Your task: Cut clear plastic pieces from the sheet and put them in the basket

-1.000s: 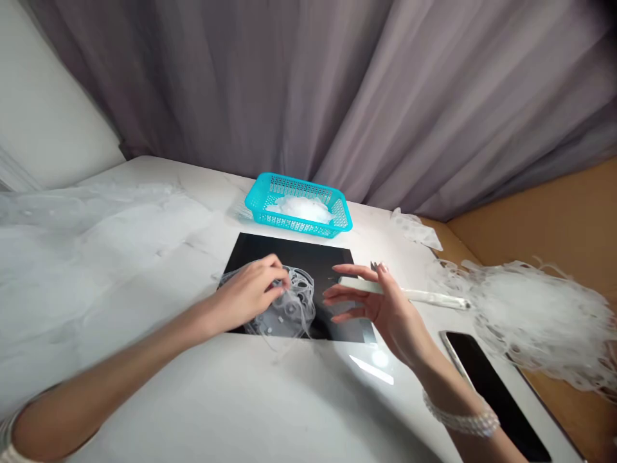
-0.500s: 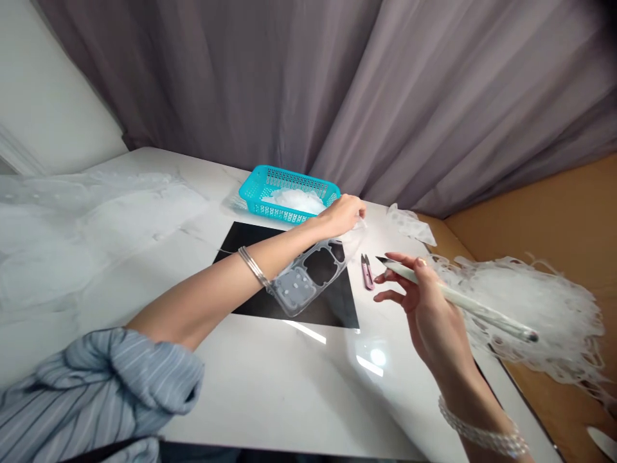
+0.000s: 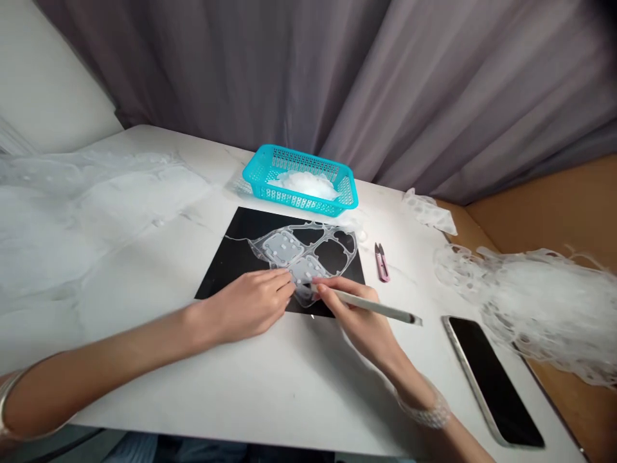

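Note:
A translucent moulded plastic sheet (image 3: 284, 249) with rounded panels, small studs and open cut-outs lies on a black mat (image 3: 216, 276). At the sheet's near edge, my left hand (image 3: 255, 302) rests with its fingers pressed together on the plastic; the thumb is mostly hidden. My right hand (image 3: 361, 315) is closed around a white pen-like tool (image 3: 380, 308). The tool's dark tip is down at a near panel, close to my left fingertips. Whether it touches the plastic, I cannot tell.
Behind the mat stands a turquoise basket (image 3: 303, 202) with white translucent pieces in it. Pink thread snips (image 3: 382, 263) lie right of the mat. A phone (image 3: 491, 379) and a heap of translucent scraps (image 3: 554, 308) are further right. Cloudy plastic sheets (image 3: 96, 231) cover the left side.
My left hand has come back from beside the basket to the sheet's near edge. My right hand has moved left, bringing the tool onto the sheet. The sheet has shifted and more panels show.

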The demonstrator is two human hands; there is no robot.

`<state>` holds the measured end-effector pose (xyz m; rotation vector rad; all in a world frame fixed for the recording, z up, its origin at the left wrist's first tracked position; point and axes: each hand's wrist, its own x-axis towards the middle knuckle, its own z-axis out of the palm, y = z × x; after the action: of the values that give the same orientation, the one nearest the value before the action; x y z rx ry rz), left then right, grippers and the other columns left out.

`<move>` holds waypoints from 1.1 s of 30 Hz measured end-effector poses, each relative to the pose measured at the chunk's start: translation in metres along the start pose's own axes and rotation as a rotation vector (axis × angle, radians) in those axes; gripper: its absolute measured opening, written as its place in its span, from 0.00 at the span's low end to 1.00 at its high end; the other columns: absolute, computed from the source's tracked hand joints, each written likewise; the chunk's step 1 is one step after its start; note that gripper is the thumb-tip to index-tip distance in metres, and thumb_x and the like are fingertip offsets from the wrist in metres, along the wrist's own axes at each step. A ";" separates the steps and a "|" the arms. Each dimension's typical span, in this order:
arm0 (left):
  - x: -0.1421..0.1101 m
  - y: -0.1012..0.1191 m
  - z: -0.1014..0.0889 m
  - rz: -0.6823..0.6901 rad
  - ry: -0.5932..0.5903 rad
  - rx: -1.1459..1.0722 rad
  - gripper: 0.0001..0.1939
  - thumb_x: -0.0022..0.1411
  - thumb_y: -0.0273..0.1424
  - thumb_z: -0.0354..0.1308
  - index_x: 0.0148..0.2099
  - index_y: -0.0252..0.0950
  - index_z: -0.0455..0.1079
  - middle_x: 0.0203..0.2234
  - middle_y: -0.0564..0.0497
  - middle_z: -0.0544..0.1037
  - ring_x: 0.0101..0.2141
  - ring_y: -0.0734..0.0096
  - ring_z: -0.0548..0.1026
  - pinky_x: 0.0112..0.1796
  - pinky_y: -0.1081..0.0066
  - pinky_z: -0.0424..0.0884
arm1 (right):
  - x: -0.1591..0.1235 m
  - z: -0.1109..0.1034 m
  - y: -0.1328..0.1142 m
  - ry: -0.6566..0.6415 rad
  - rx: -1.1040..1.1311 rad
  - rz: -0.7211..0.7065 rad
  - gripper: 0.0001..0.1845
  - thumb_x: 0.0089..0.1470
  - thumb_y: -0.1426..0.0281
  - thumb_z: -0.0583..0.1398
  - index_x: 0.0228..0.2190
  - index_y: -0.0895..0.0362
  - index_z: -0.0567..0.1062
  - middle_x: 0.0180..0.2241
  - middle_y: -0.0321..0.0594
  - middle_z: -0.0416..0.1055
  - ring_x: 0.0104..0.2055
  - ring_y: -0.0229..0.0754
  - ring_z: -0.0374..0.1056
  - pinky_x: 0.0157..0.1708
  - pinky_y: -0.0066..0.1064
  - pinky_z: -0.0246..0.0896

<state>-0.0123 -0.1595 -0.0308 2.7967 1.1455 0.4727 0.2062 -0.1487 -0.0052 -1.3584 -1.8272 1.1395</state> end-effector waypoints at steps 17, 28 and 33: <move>-0.020 0.006 0.016 -0.057 -0.026 -0.127 0.23 0.67 0.20 0.43 0.60 0.21 0.66 0.57 0.28 0.72 0.63 0.46 0.64 0.62 0.52 0.61 | 0.007 0.033 -0.008 -0.014 -0.347 -0.149 0.12 0.64 0.66 0.56 0.34 0.55 0.78 0.33 0.41 0.80 0.29 0.41 0.73 0.28 0.31 0.62; -0.020 0.002 0.013 -0.099 -0.085 -0.234 0.24 0.68 0.21 0.40 0.62 0.28 0.65 0.60 0.35 0.71 0.65 0.50 0.61 0.63 0.50 0.59 | -0.011 0.023 0.010 -0.019 -0.449 -0.293 0.10 0.63 0.67 0.57 0.42 0.50 0.77 0.43 0.45 0.78 0.41 0.51 0.75 0.39 0.42 0.70; -0.020 0.000 0.012 -0.059 -0.124 -0.199 0.24 0.70 0.21 0.38 0.61 0.24 0.66 0.59 0.32 0.70 0.65 0.48 0.61 0.63 0.50 0.58 | -0.006 0.029 0.011 -0.001 -0.511 -0.384 0.12 0.66 0.67 0.53 0.40 0.55 0.76 0.45 0.49 0.77 0.43 0.49 0.75 0.42 0.42 0.71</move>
<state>-0.0223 -0.1726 -0.0477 2.5763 1.0871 0.3786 0.1883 -0.1611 -0.0278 -1.1784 -2.3516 0.4912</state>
